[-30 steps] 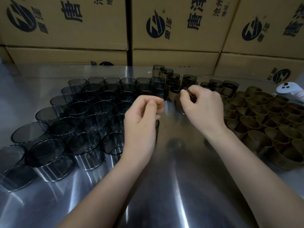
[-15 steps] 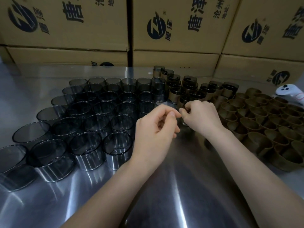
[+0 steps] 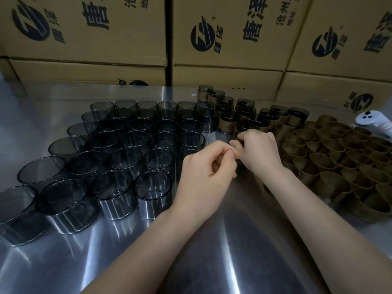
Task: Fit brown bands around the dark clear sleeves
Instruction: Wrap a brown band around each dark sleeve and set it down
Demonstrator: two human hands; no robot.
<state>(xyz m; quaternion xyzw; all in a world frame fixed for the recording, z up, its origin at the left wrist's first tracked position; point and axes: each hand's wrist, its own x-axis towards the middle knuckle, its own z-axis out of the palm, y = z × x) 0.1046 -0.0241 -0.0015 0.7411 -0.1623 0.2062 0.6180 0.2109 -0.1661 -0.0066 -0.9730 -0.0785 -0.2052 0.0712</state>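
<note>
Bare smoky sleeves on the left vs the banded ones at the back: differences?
The bare dark clear plastic sleeves have see-through walls; the brown-banded sleeves carry an opaque wrap. Bare ones fill the left in many rows; banded ones form a smaller cluster at the back centre. Both stand upright.

1. Rows of dark clear sleeves [image 3: 118,160] stand upright on the left of the steel table [image 3: 212,240].
2. A packed group of brown bands [image 3: 331,166] stands on the right.
3. The banded sleeves [image 3: 229,122] cluster at the back, between the two groups.
4. The right hand [image 3: 261,153], fingers curled, grips a dark sleeve [image 3: 240,142] that is mostly hidden beneath it.
5. The left hand [image 3: 203,172] has thumb and forefinger pinched together just beside the right hand's fingers; whether it holds anything cannot be told.
6. Printed cardboard boxes [image 3: 233,28] line the back, and a white controller [image 3: 373,122] lies at far right.
</note>
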